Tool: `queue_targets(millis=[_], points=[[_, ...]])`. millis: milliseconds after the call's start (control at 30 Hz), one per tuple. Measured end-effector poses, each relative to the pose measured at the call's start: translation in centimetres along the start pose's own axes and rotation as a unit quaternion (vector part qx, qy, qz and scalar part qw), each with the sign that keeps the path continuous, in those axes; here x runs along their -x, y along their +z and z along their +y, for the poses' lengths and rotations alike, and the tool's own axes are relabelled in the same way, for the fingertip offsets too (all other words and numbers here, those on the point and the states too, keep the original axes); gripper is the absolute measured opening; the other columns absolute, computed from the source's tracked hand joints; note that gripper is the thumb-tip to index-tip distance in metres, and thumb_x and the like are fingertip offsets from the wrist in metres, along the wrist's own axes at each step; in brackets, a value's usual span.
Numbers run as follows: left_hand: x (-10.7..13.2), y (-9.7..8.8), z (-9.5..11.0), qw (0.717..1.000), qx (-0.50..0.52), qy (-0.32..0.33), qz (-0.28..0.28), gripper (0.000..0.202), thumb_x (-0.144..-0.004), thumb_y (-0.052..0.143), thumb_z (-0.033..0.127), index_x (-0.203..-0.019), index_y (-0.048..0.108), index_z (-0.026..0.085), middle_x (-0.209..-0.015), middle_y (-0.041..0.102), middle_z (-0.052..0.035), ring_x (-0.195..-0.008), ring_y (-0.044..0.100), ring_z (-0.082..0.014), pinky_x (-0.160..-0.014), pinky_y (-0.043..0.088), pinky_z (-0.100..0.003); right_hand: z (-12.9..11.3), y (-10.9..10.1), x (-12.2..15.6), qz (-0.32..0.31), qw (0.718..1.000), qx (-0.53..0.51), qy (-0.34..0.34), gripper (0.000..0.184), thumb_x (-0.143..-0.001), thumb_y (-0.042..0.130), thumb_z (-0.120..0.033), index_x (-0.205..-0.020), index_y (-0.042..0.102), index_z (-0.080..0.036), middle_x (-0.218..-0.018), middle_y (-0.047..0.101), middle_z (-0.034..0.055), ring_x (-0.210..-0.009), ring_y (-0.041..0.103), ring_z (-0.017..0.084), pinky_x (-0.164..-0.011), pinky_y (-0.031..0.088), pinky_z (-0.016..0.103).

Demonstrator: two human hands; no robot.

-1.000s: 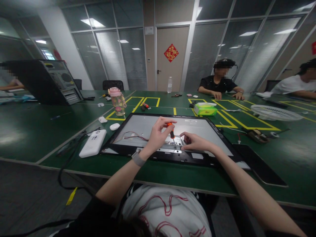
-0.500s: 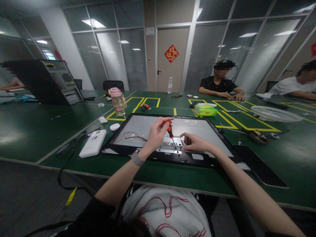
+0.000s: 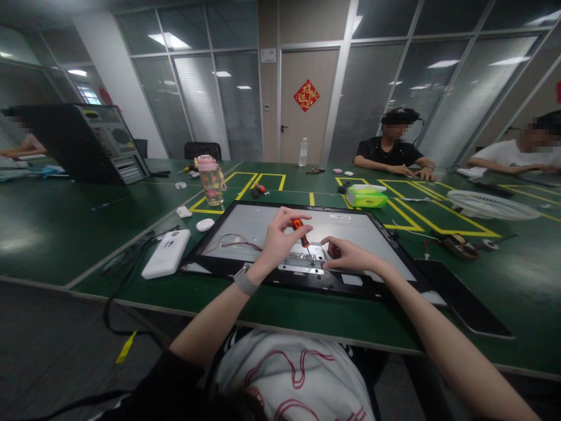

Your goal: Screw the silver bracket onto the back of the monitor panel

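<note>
While the left hand [image 3: 279, 237] pinches the screwdriver [image 3: 302, 236] at its three o'clock, shaft slanting toward five over the metal plate [image 3: 300, 269], the right hand [image 3: 350, 255] curls at the plate's three o'clock, thumb and finger parted, grip unclear!

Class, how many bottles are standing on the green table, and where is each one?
2: the pink-lidded bottle near the far left corner of the flat panel, and the clear bottle farther back, before the door. Others may hide behind the black computer case.
</note>
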State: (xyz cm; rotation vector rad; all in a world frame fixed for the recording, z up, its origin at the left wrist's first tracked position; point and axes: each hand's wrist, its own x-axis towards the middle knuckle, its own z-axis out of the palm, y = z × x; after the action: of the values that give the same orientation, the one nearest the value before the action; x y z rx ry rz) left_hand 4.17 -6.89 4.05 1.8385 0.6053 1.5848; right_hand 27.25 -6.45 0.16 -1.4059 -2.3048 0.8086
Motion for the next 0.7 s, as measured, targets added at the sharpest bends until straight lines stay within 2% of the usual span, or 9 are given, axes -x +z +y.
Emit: queue_targets(millis=[67, 133, 200, 267, 400, 467, 600, 700], points=[[0.05, -0.06, 0.18, 1.0, -0.011, 0.007, -0.003, 0.018, -0.082, 0.064, 0.028, -0.096, 0.072, 0.022, -0.101, 0.056, -0.0049, -0.095, 0.058, -0.0153, -0.086, 0.048, -0.029, 0.18, 0.08, -0.08, 0.001, 1.0, 0.0, 0.0, 0.057, -0.069, 0.072, -0.045, -0.113, 0.05, -0.016, -0.07, 0.048, -0.0038, -0.065, 0.047, 0.014, -0.058, 0.036, 0.025], [0.04, -0.08, 0.32, 0.999, 0.021, -0.001, -0.032, 0.026, -0.09, 0.051, 0.027, -0.107, 0.07, 0.022, -0.107, 0.056, -0.0062, -0.1, 0.058, -0.0168, -0.09, 0.047, -0.031, 0.35, 0.16, -0.14, 0.001, 1.0, -0.004, 0.0, 0.058, -0.069, 0.072, -0.045, -0.114, 0.05, -0.016, -0.07, 0.049, -0.004, -0.064, 0.047, 0.014, -0.057, 0.036, 0.025], [0.01, -0.05, 0.33, 0.996, 0.068, -0.016, -0.058, 0.033, -0.093, 0.042, 0.025, -0.118, 0.064, 0.022, -0.107, 0.058, -0.0071, -0.097, 0.061, -0.0165, -0.089, 0.049, -0.033, 0.41, 0.2, -0.15, 0.0, 1.0, -0.005, 0.0, 0.059, -0.069, 0.072, -0.046, -0.115, 0.05, -0.016, -0.069, 0.048, -0.0042, -0.064, 0.047, 0.014, -0.056, 0.036, 0.025], [0.01, -0.01, 0.24, 0.995, 0.081, -0.025, -0.06, 0.033, -0.093, 0.046, 0.027, -0.122, 0.061, 0.021, -0.102, 0.06, -0.0069, -0.089, 0.062, -0.0149, -0.084, 0.051, -0.032, 0.34, 0.17, -0.1, 0.0, 1.0, -0.006, -0.002, 0.059, -0.069, 0.072, -0.047, -0.114, 0.05, -0.016, -0.069, 0.049, -0.0043, -0.064, 0.047, 0.014, -0.056, 0.036, 0.025], [0.05, -0.05, 0.04, 1.0, -0.025, 0.007, 0.006, 0.023, -0.081, 0.067, 0.03, -0.102, 0.071, 0.021, -0.091, 0.056, -0.0033, -0.08, 0.058, -0.0117, -0.075, 0.05, -0.025, 0.0, 0.03, 0.01, 0.0, 1.0, -0.003, 0.006, 0.056, -0.069, 0.072, -0.047, -0.112, 0.05, -0.017, -0.07, 0.049, -0.0037, -0.065, 0.048, 0.014, -0.057, 0.036, 0.026], [0.01, -0.17, 0.09, 0.998, -0.06, 0.018, 0.021, 0.021, -0.08, 0.068, 0.031, -0.099, 0.072, 0.022, -0.092, 0.054, -0.0032, -0.081, 0.056, -0.012, -0.075, 0.05, -0.025, -0.08, -0.01, 0.01, -0.001, 1.0, -0.001, 0.007, 0.056, -0.069, 0.072, -0.046, -0.112, 0.05, -0.017, -0.071, 0.05, -0.0034, -0.065, 0.048, 0.014, -0.058, 0.036, 0.026], [-0.19, -0.36, 0.41, 1.0, -0.009, 0.009, -0.021, 0.028, -0.092, 0.049, 0.029, -0.11, 0.068, 0.021, -0.107, 0.06, -0.0074, -0.099, 0.059, -0.0172, -0.089, 0.048, -0.032, 0.04, 0.01, -0.03, -0.003, 1.0, -0.006, 0.002, 0.057, -0.069, 0.072, -0.045, -0.113, 0.05, -0.017, -0.071, 0.05, -0.0034, -0.066, 0.048, 0.014, -0.058, 0.037, 0.025], [-0.24, -0.32, 0.47, 0.998, 0.056, -0.022, -0.036, 0.03, -0.091, 0.05, 0.028, -0.116, 0.065, 0.019, -0.104, 0.065, -0.008, -0.096, 0.062, -0.018, -0.088, 0.049, -0.033, 0.15, 0.04, -0.01, -0.001, 1.0, -0.005, 0.002, 0.057, -0.07, 0.072, -0.045, -0.114, 0.05, -0.017, -0.071, 0.05, -0.0037, -0.065, 0.048, 0.014, -0.058, 0.037, 0.025]])
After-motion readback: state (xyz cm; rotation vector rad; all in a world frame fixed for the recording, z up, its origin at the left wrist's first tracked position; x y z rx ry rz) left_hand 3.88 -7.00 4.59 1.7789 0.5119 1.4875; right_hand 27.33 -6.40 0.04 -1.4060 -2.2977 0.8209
